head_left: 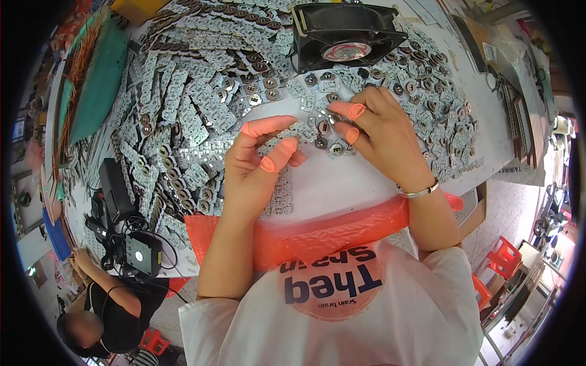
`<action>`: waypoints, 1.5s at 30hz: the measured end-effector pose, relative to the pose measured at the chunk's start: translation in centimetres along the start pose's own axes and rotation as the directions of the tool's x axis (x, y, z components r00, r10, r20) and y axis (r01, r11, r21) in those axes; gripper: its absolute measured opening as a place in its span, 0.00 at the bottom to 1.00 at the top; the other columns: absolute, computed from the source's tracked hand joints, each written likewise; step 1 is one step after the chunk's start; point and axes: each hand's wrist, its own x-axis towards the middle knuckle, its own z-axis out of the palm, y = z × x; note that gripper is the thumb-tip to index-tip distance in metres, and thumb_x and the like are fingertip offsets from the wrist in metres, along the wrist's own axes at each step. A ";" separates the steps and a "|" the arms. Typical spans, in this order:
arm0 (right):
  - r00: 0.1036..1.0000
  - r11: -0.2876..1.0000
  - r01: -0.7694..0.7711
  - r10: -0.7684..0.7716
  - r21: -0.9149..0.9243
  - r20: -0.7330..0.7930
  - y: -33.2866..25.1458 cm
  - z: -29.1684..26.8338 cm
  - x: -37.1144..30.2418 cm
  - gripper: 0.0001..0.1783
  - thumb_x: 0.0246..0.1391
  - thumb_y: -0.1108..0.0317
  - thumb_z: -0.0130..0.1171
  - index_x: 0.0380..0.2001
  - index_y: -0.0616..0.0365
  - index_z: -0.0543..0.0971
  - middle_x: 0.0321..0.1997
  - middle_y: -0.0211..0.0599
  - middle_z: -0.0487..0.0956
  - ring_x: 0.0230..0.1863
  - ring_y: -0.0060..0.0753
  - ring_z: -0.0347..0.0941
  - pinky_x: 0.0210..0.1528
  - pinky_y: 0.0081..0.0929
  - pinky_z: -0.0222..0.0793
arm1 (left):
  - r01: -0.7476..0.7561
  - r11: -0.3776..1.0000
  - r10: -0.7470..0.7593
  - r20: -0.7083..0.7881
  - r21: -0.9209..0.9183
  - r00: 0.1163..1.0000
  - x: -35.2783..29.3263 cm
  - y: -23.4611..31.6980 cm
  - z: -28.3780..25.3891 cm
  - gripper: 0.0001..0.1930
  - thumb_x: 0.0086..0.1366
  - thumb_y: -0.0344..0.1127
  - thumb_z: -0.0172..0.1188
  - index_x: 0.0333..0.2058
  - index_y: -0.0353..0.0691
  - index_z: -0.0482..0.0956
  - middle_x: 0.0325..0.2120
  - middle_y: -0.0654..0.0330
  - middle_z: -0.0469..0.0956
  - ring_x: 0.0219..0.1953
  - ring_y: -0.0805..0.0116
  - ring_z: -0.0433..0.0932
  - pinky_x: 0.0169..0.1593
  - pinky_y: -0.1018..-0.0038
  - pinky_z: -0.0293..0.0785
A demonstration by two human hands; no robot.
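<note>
Black fan [347,41] at 1 o'clock. Green tub [102,79], 10 o'clock, copper-coloured strands along its rim. Black box [140,251] with cables, 8 o'clock; black-clad co-worker [125,299] beyond. Red stool [505,257], 4 o'clock.

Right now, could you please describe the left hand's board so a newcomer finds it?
Start at the black fan; below it, leftward, is the left hand. The board is the pale piece pinched between its orange-covered thumb and forefinger, unlike the boards lying on the table.

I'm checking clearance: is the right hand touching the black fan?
Apart: the head view shows small parts in the gap between the right hand and the black fan.
</note>
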 end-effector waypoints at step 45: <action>0.942 0.604 -0.319 0.286 0.731 0.175 -0.4 -1.4 -1.2 0.09 0.44 0.75 0.66 0.32 0.61 0.78 0.30 0.29 0.79 0.31 0.20 0.72 0.32 0.22 0.68 | -0.022 0.994 0.015 0.067 0.111 0.998 -0.7 -0.1 1.7 0.11 0.61 0.23 0.56 0.43 0.34 0.73 0.40 0.58 0.75 0.35 0.74 0.77 0.40 0.77 0.77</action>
